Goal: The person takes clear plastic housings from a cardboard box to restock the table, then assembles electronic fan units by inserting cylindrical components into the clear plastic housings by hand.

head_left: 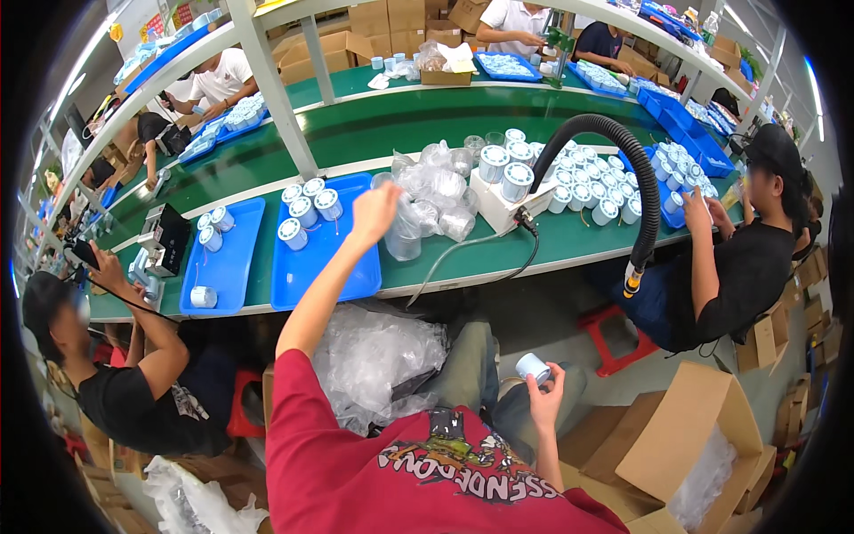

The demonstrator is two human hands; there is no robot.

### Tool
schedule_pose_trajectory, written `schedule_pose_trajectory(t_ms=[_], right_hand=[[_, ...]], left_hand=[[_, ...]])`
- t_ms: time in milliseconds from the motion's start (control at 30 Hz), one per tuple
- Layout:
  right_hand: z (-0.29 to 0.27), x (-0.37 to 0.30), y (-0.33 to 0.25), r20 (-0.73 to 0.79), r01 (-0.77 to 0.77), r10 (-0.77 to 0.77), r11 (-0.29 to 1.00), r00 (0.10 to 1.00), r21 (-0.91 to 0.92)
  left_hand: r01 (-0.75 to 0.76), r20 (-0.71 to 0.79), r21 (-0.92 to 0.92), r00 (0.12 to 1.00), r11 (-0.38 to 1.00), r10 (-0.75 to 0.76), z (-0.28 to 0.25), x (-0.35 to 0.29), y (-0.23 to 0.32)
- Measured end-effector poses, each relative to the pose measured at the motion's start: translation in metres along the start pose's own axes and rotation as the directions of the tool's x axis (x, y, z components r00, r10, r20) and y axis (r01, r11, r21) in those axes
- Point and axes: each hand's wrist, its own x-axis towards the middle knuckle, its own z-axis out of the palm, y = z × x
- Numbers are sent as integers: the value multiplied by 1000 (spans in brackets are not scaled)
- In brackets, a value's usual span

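My right hand point(546, 397) is closed around a small light-blue cylinder with a white end point(532, 367), held tilted above my lap. My left hand point(375, 212) reaches over the bench, fingers curled, slightly blurred. Right beside it is a clear plastic cup point(404, 235), at the edge of a heap of clear plastic cups point(441, 189); whether the fingers grip anything is hidden. Under that arm lies a blue tray point(342, 267) with several upright light-blue cylinders point(303, 211) at its far end.
A white box point(495, 205) bears two cylinders; a black flexible hose point(648, 196) arches beside it. Many cylinders point(605, 210) stand farther right. Another blue tray point(222, 267) lies left. People sit on both sides. Clear plastic bags point(378, 356) lie below the bench; an open carton point(676, 427) stands right.
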Motion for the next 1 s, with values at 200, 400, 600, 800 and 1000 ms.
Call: schedule_pose_trajectory(t_ms=[200,400,600,800,1000], right_hand=[[1,3,2,14,25,-24,999,1000,-32],[3,4,7,16,24,-23,998,1000,-61],[8,9,23,144,136,-115,981,983,-141],[18,17,-4,93,66,-68,997,993,28],[10,65,-6,-158,149,-110,952,981,268]], left_hand=[[108,-372,-507,868,855,-330,-54,-10,12],[-330,-119,-187,943,925,312,-68,-197,56],[181,772,215,570,960,-280,9,-303,-36],[-58,143,-324,984,944,109,-71,-106,61],[-41,386,211,921,977,-45,2,-47,1]])
